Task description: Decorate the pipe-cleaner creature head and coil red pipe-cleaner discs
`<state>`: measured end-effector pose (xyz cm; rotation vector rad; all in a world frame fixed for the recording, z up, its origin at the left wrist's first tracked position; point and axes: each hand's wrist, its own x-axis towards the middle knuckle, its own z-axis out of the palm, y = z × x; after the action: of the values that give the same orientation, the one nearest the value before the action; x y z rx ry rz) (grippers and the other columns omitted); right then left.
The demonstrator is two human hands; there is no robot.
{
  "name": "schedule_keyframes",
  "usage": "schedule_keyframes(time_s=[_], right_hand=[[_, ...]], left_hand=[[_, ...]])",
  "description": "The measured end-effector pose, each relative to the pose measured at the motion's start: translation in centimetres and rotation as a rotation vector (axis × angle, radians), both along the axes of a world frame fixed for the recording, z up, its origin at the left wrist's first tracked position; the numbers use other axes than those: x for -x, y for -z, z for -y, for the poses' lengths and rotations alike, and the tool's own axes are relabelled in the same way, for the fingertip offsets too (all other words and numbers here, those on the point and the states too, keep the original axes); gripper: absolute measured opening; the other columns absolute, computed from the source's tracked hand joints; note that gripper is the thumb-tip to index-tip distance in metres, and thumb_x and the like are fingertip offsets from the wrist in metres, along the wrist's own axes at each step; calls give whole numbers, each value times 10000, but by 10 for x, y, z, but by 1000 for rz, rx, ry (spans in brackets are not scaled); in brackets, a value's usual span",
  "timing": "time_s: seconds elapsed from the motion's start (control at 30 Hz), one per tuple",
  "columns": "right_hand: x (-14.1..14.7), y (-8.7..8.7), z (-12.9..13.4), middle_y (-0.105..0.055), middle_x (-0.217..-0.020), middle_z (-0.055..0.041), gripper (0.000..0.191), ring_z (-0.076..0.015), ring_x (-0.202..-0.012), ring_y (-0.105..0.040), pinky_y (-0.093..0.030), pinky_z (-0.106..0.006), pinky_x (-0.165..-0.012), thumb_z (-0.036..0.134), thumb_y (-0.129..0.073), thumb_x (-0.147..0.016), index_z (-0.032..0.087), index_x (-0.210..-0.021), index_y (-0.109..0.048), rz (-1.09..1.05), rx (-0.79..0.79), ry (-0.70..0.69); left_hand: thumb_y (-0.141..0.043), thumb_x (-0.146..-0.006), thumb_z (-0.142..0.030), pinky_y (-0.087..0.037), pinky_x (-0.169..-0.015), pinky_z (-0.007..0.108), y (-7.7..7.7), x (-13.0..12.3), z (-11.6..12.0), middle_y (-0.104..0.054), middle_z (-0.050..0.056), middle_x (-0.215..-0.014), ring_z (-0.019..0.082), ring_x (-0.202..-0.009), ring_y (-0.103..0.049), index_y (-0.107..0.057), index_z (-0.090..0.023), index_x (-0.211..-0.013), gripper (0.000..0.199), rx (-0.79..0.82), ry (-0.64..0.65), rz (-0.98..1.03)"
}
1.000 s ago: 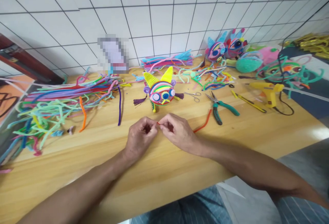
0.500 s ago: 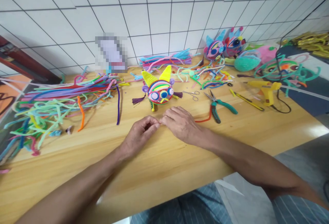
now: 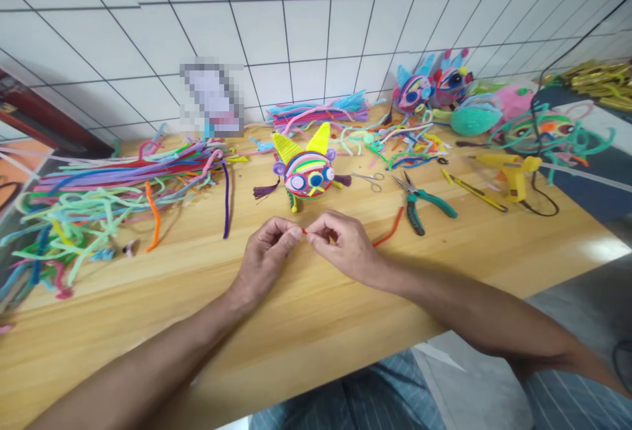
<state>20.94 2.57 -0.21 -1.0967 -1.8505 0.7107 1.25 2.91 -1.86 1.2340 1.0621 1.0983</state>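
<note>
Between my two hands runs a red pipe cleaner, its tip pinched in front of me and its other end sticking out beyond my right wrist. My left hand pinches the tip between thumb and forefinger. Thumb and fingers of my right hand close on it just beside, the fingertips almost touching. Part of the pipe cleaner is hidden behind my right hand. Just past my hands stands a colourful mask-like figure with yellow horns, button-like discs and purple tassels.
Pliers, small scissors, a yellow cutter knife and a yellow glue gun lie to the right. Loose pipe cleaners are heaped at the left. Finished-looking figures stand by the tiled wall.
My right hand has turned so its thumb and curled fingers show. The free end of the red pipe cleaner has swung to a straighter slant beside the pliers.
</note>
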Motion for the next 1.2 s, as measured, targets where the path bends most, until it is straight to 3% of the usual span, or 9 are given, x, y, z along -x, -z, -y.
schedule_keyframes(time_s=[0.1,0.3,0.47,0.73,1.07,1.2], right_hand=[[-5,2,-7,-670,-822,18,112,-131,-734,-589,-447,-270,-695,110,-658,-953,206,-897,-669,36,-47,-6],[-21,-2,-17,-678,-861,-45,150,-196,-831,-595,-447,-334,-781,142,-583,-1053,193,-945,-674,387,-401,-134],[-24,-6,-20,-665,-866,-66,231,-217,-835,-555,-413,-367,-785,147,-533,-1087,182,-940,-709,616,-529,-139],[-22,-6,-17,-634,-828,-54,224,-217,-798,-519,-361,-375,-740,137,-568,-1061,184,-882,-694,711,-615,-165],[-20,-6,-15,-677,-810,-56,193,-220,-783,-550,-408,-365,-751,127,-582,-1022,192,-864,-672,675,-630,-147],[-18,-4,-12,-670,-792,-43,192,-202,-758,-556,-407,-348,-728,122,-569,-1017,207,-869,-657,561,-554,-123]], left_hand=[[-804,-916,-503,-414,-603,223,1,1,-4,-603,-29,-712,93,-615,-475,-715,-174,-887,342,16,63,-14],[-717,-955,-364,-413,-622,235,-6,6,-1,-631,-12,-748,109,-654,-510,-731,-170,-954,194,-149,175,-241],[-666,-909,-187,-410,-612,230,-8,6,1,-635,-16,-761,97,-629,-506,-683,-178,-910,19,-337,116,-410],[-609,-896,-93,-411,-591,206,-5,5,-2,-619,-37,-709,76,-574,-487,-650,-181,-840,111,-565,114,-557],[-608,-856,-37,-414,-591,206,-1,6,0,-658,-26,-738,88,-597,-544,-643,-179,-861,146,-600,127,-625],[-600,-887,-83,-424,-608,213,1,6,0,-662,-14,-754,100,-625,-560,-645,-176,-888,104,-581,111,-613]])
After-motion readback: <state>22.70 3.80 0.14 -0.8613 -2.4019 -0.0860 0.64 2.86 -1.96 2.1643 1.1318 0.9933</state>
